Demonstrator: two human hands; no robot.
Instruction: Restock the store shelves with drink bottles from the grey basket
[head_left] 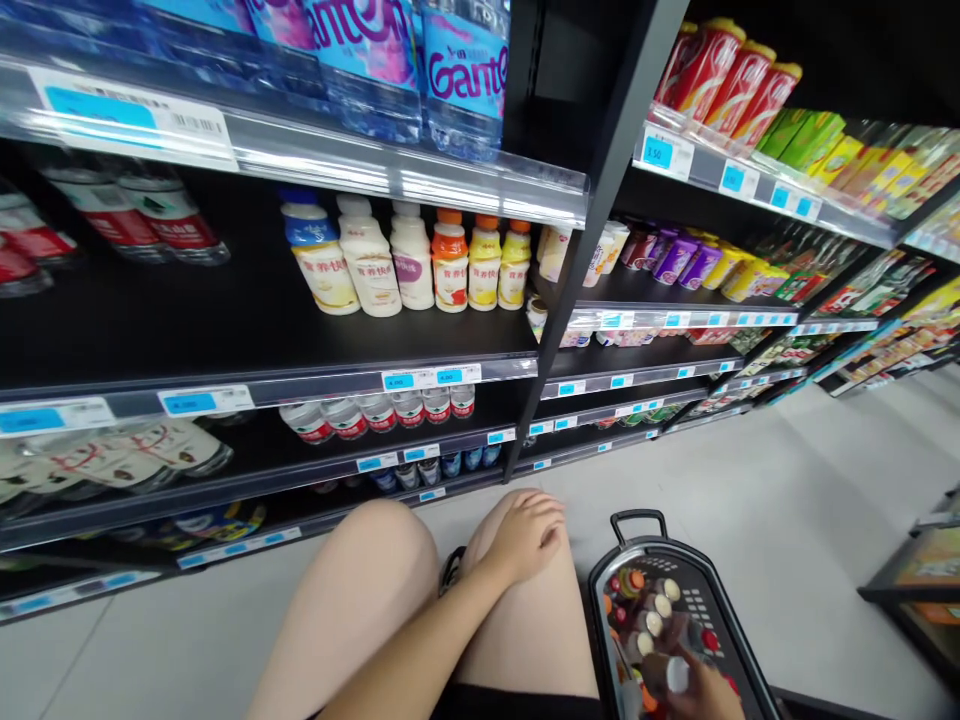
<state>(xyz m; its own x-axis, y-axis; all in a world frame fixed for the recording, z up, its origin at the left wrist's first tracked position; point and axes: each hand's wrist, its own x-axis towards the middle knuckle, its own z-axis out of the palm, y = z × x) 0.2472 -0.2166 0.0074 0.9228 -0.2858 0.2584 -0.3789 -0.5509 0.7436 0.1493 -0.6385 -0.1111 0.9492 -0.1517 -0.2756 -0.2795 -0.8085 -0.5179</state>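
Observation:
My left hand [531,533] rests on my right knee, fingers lying loosely over it and holding nothing. Low on the right, my right hand [709,692] reaches into a black shopping basket [720,575]. It is closed around a dark bottle with a pale cap [677,674]; the hand is blurred and partly cut off by the frame's bottom edge. Inside the basket several capped bottles [654,624] stand upright, with cream, red and orange tops. On the shelf ahead is a row of drink bottles [450,262] with white, orange and yellow labels.
Large blue water bottles [465,75] fill the shelf above. Red-labelled water bottles [379,412] stand lower down. A dark upright post [577,240] divides this bay from shelves of cans and boxes. Grey floor [795,500] runs beside the basket, and a dark rack [911,590] stands at right.

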